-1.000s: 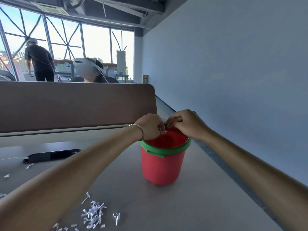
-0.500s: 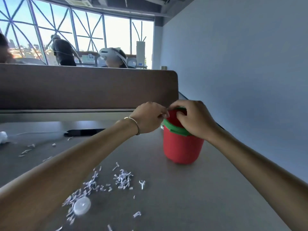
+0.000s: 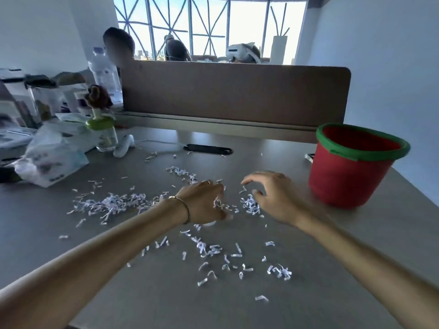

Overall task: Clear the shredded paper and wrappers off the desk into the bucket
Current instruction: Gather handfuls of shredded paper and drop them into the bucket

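Shredded paper lies scattered over the grey desk, with a long heap at the left, a small clump in the middle and loose bits nearer me. My left hand rests low on the middle shreds, fingers bent and apart, thumb on the desk. To the right of that clump hovers my right hand, fingers spread and holding nothing. The red bucket with a green rim stands upright at the right, apart from both hands.
A brown divider closes the desk's far side. At the left stand a crinkled plastic bag, a jar with a green lid and a water bottle. A black cable slot lies by the divider. A white cap peeks from under my left hand.
Both hands have left the bucket's rim and come down to the left onto the shreds in the middle of the desk. My view has swung left and downward.
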A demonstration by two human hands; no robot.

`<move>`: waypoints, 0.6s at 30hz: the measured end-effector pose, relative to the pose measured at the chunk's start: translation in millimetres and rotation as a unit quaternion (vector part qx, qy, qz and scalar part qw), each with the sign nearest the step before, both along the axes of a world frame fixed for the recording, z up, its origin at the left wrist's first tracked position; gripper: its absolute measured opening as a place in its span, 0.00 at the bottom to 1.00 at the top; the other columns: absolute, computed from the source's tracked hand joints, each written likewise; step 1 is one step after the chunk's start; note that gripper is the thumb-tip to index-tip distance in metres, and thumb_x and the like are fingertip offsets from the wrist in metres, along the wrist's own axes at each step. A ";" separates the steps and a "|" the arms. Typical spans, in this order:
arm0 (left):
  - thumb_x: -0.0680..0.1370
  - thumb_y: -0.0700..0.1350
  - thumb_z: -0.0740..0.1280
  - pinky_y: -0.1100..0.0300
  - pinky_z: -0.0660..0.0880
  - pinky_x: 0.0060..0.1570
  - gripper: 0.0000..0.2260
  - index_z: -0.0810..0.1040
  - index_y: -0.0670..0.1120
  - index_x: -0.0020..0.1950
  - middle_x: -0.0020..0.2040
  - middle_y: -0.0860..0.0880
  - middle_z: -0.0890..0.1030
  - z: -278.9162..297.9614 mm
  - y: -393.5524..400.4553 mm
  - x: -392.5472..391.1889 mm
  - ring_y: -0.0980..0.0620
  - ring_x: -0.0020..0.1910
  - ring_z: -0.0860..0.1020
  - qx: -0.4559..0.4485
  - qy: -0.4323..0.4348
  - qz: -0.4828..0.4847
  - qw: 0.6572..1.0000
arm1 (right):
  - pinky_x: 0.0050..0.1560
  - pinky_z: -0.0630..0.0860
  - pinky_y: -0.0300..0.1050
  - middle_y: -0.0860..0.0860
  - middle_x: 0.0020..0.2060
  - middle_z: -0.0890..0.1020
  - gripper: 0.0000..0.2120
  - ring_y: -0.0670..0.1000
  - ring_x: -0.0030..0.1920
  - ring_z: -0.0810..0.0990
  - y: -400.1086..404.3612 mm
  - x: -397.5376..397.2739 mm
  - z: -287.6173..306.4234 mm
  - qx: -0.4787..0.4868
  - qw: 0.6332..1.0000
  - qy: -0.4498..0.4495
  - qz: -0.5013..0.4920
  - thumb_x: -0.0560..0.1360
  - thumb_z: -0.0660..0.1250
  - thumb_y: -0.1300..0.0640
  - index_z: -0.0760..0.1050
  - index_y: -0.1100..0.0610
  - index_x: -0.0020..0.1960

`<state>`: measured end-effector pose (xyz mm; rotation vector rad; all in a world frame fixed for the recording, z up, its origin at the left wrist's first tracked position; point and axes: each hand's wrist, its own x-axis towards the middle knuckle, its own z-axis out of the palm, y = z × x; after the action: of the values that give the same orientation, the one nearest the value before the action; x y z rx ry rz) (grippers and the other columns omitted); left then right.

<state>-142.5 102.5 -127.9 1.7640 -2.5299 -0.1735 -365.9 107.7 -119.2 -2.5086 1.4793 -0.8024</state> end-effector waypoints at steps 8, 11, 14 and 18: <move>0.70 0.54 0.71 0.55 0.78 0.49 0.16 0.78 0.55 0.56 0.52 0.52 0.80 -25.4 7.8 39.2 0.47 0.50 0.79 0.001 0.087 0.022 0.996 | 0.66 0.72 0.49 0.52 0.67 0.80 0.25 0.55 0.67 0.77 -15.7 24.5 -46.7 0.060 0.998 0.027 0.017 0.79 0.60 0.37 0.80 0.52 0.64; 0.68 0.54 0.69 0.54 0.78 0.48 0.13 0.77 0.55 0.51 0.48 0.55 0.78 -25.1 6.7 58.5 0.48 0.48 0.79 -0.033 0.137 0.047 0.989 | 0.79 0.54 0.55 0.52 0.81 0.59 0.30 0.54 0.81 0.56 -20.8 36.6 -70.0 0.120 0.988 0.094 0.002 0.81 0.52 0.34 0.61 0.46 0.79; 0.70 0.54 0.67 0.54 0.78 0.48 0.11 0.78 0.54 0.50 0.48 0.55 0.78 -24.2 8.2 83.1 0.47 0.47 0.80 -0.061 0.140 0.079 0.985 | 0.81 0.44 0.57 0.49 0.83 0.47 0.31 0.51 0.82 0.43 -24.4 57.1 -81.5 0.132 0.986 0.106 0.011 0.82 0.50 0.36 0.48 0.43 0.82; 0.70 0.56 0.60 0.53 0.78 0.48 0.13 0.80 0.58 0.50 0.50 0.54 0.79 -29.0 10.4 115.8 0.48 0.48 0.81 -0.079 0.120 0.124 0.982 | 0.81 0.40 0.57 0.51 0.83 0.45 0.33 0.52 0.82 0.41 -35.8 97.7 -81.8 0.129 0.985 0.107 0.050 0.81 0.47 0.32 0.46 0.42 0.82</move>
<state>-26.7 112.9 -156.9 1.8487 -2.0801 -0.1583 -268.2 71.9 -201.0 -2.5071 1.3979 -0.3096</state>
